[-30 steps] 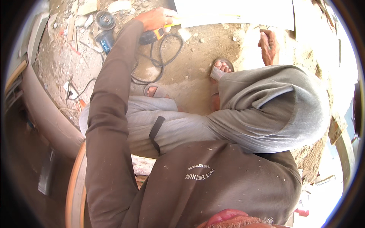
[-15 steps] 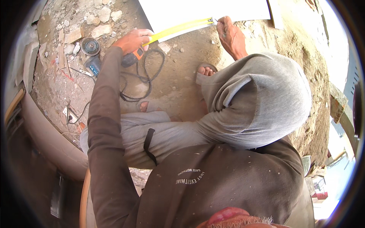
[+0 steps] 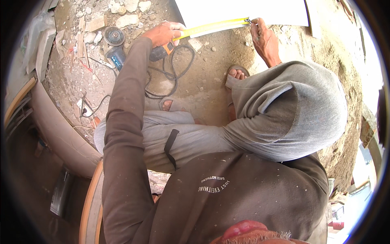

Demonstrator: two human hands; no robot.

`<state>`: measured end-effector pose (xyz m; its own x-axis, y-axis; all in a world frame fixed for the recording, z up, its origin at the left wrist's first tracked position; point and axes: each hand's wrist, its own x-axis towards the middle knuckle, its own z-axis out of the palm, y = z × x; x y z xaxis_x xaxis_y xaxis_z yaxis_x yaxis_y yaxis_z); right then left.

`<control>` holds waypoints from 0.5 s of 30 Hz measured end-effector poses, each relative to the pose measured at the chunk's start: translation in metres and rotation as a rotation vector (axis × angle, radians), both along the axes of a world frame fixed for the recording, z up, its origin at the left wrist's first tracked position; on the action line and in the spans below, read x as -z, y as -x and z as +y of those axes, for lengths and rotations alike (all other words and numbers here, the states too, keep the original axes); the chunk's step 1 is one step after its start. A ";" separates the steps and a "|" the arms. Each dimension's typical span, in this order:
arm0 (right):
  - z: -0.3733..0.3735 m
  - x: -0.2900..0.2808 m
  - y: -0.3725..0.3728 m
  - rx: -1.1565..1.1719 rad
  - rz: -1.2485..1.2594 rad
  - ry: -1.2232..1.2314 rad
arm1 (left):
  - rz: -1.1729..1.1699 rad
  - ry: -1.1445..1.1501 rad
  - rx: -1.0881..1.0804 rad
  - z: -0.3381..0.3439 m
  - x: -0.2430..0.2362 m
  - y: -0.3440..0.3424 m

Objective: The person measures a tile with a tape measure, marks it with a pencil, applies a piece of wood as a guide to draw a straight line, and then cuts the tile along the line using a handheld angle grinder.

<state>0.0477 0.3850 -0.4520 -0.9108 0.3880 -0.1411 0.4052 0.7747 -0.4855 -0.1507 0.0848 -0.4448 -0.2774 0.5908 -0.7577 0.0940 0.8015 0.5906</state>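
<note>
A bare left hand (image 3: 165, 34) holds one end of a yellow, narrow measuring tape (image 3: 215, 28), which lies along the near edge of a flat white sheet (image 3: 243, 10). At the tape's metal tip are the bent fingers of the right hand (image 3: 265, 44); whether they pinch it, I cannot tell. Just below the left hand is an orange-and-black object (image 3: 161, 52). On the dusty brown ground (image 3: 205, 87) lie a looped black cable (image 3: 174, 75) and a blue grinder with round disc (image 3: 116, 57).

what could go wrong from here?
The yellow tape blade might slip out, as the right hand has it only at its tip.
The looped black cord lies close to the left sandal and could snag it.
The angle grinder lies beside the left sleeve, disc exposed; a sideways swing may catch it.
</note>
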 end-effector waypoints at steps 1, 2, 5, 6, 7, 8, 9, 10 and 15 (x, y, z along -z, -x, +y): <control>0.000 0.000 0.000 -0.002 0.001 -0.002 | 0.002 -0.001 -0.001 -0.001 0.000 0.000; -0.001 0.001 0.000 -0.005 0.002 -0.004 | 0.009 0.004 0.004 -0.001 0.001 0.000; 0.001 0.000 -0.002 -0.001 0.007 -0.023 | 0.026 -0.010 0.028 0.005 -0.003 0.001; 0.002 -0.001 -0.001 -0.001 0.011 -0.026 | 0.032 -0.015 0.030 0.004 -0.001 0.001; 0.000 -0.002 0.000 0.013 -0.068 -0.024 | 0.038 -0.021 0.033 0.003 0.000 0.003; -0.003 -0.001 0.002 0.028 -0.147 -0.023 | 0.033 -0.010 0.022 0.001 0.001 0.003; -0.001 0.002 0.002 0.029 -0.179 -0.023 | 0.026 -0.008 0.018 0.001 0.000 0.003; -0.001 0.005 0.000 -0.031 -0.044 -0.109 | 0.017 -0.009 0.017 0.007 -0.005 0.001; -0.001 0.006 -0.003 -0.046 0.065 -0.112 | -0.022 -0.020 0.001 0.006 -0.006 0.002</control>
<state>0.0503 0.3839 -0.4580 -0.9338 0.3556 -0.0396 0.3386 0.8425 -0.4190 -0.1530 0.0907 -0.4386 -0.2605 0.6062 -0.7514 0.0818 0.7894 0.6084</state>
